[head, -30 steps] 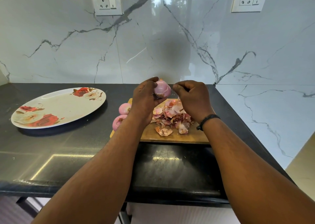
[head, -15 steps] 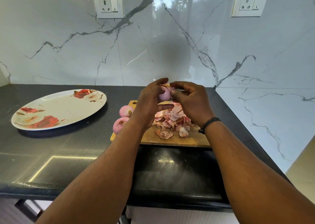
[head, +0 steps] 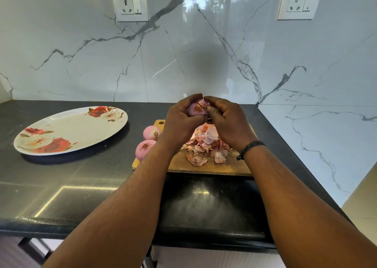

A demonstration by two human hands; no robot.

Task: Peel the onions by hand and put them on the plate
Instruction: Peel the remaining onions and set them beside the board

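Note:
My left hand (head: 180,121) grips a pink onion (head: 195,109) held up above the wooden cutting board (head: 212,166). My right hand (head: 227,121) curls against the same onion, thumb and fingertips pinching at its skin near the top. Two more onions (head: 151,132) (head: 144,148) rest at the board's left edge. A heap of loose onion peels (head: 206,145) lies on the board under my hands. The oval floral plate (head: 71,130) sits on the counter to the left with nothing on it.
The black countertop (head: 81,186) runs to a marble backsplash with two wall sockets (head: 130,5) (head: 298,2). A marble side wall (head: 326,141) closes in on the right, beside the board.
My right hand has closed in from beside the onion to pinch at its top. Both hands now meet around the onion.

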